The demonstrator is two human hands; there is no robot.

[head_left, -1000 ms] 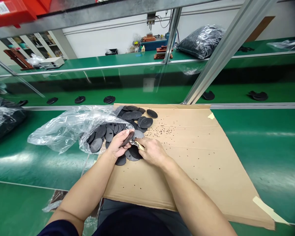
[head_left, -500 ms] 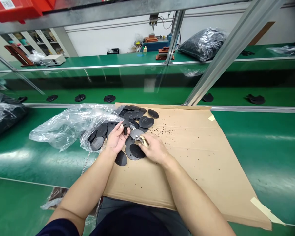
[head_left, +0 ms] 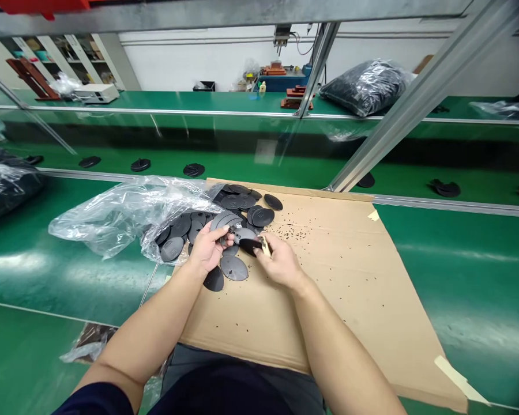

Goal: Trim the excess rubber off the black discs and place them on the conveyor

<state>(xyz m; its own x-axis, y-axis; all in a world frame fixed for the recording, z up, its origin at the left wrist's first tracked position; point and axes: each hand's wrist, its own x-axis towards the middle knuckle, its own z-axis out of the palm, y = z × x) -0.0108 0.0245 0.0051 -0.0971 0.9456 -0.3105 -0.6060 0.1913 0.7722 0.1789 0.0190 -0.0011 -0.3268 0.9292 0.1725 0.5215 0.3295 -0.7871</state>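
Bending over a flat brown cardboard sheet [head_left: 328, 300], the person works with both hands close together near its far left corner. The left hand [head_left: 208, 249] pinches the rim of a dark grey round plastic disc [head_left: 223, 221] between thumb and fingertips and holds it tilted just above the sheet. The right hand [head_left: 280, 264] is curled closed around a small pale-handled tool [head_left: 266, 245], whose working end is hidden. A black oval disc [head_left: 248, 245] sits against the thumb and the tool, between the two hands; I cannot tell whether the fingers grip it as well. Two more loose discs lie flat on the cardboard just under the left hand. Behind the hands a heap of black plastic discs [head_left: 246, 204] spills from the mouth of a clear crumpled plastic bag [head_left: 121, 216], which lies partly on the green table surface [head_left: 47, 276]. Tiny black specks [head_left: 303, 230] are scattered over the cardboard to the right of the heap. Single black discs sit spaced along the green conveyor belt [head_left: 242, 158] beyond the sheet
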